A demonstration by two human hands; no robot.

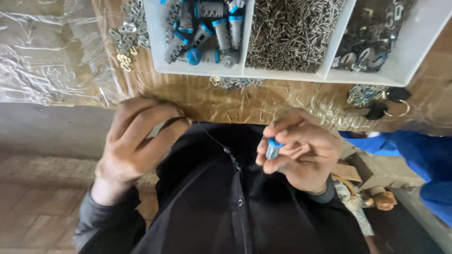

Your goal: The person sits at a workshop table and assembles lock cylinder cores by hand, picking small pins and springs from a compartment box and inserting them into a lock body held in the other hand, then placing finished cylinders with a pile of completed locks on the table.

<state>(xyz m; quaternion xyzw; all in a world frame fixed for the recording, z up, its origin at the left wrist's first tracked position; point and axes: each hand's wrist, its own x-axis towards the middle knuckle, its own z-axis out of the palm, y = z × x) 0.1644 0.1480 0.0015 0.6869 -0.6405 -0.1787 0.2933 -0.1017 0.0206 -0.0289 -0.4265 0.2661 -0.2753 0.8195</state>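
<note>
The right hand (301, 153) is gripping a small grey cylinder with a blue cap (272, 148) between thumb and fingertips. The left hand (136, 138), well apart, is curling closed; its contents cannot be determined. Beyond both hands is sitting a white divided tray (329, 70).

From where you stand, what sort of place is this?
Most likely a small assembly bench for lock parts. A white plastic divided tray holds grey metal cylinders with blue caps and a heap of tiny silver pins. The right hand pinches one small blue-capped cylinder.
</note>
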